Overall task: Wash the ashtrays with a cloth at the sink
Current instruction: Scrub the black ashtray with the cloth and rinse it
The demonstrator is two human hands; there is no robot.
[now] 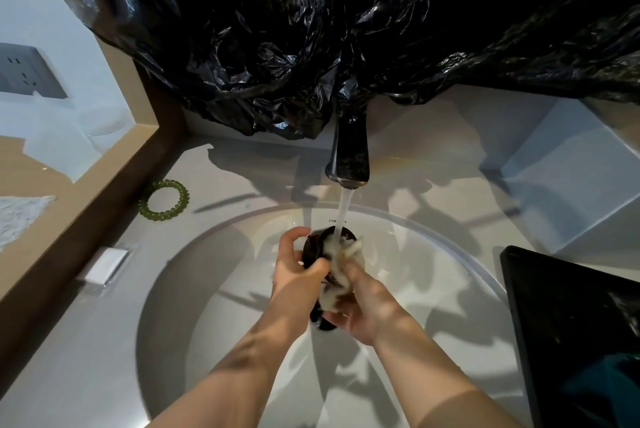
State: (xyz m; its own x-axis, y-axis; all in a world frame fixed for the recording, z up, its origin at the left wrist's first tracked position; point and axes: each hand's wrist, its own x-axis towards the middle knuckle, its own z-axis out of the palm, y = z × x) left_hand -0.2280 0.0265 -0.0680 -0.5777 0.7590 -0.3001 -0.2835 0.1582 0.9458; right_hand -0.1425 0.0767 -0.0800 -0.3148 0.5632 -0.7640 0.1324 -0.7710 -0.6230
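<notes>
Left hand (298,275): fingers are closed around the dark ashtray (317,249), which is held tilted over the white sink (194,289).
Right hand (363,310): fingers are closed on the pale wet cloth (341,261), which is pressed against the ashtray's face.
Ashtray: it is held above the basin, directly under the running water (344,209); a second dark piece is partly hidden beneath the hands and what it is cannot be told.
Faucet (349,157): a dark spout is seen, with its base covered by black plastic sheeting (311,29).
Bench (242,168): a green coiled hair tie (164,199) lies on it left of the sink.
Right edge: a black tray (571,323) is set beside the basin.
</notes>
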